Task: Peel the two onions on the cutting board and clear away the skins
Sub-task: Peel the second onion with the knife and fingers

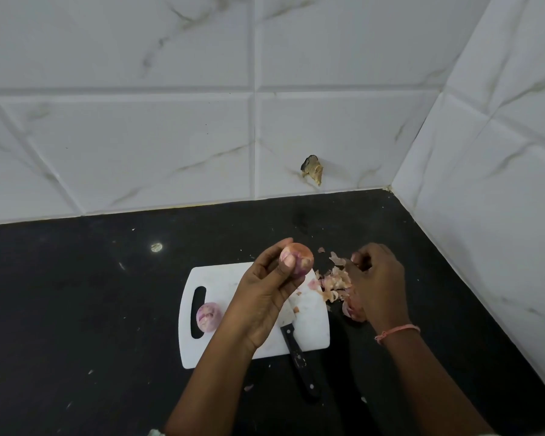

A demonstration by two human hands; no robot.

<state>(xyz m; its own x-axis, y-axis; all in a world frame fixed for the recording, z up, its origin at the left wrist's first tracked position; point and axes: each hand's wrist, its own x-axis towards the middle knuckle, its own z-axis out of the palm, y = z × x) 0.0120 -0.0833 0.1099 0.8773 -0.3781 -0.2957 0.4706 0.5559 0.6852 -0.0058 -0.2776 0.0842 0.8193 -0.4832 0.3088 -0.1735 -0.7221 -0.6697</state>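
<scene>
My left hand [266, 294] holds a small pinkish onion [299, 258] between thumb and fingers, raised above the white cutting board [217, 350]. A second onion [208, 316], purple-white, lies on the board's left end beside the handle slot. My right hand [376, 284] is over the counter just right of the board, fingers curled at a pile of onion skins [335, 283]; a flake of skin seems pinched at its fingertips. A black-handled knife [298, 350] lies across the board's front edge, partly under my left hand.
The black countertop [92, 309] carries scattered skin flakes. White marble-look tiled walls meet in a corner at the back right. A chipped hole [312, 169] shows in the back wall tile.
</scene>
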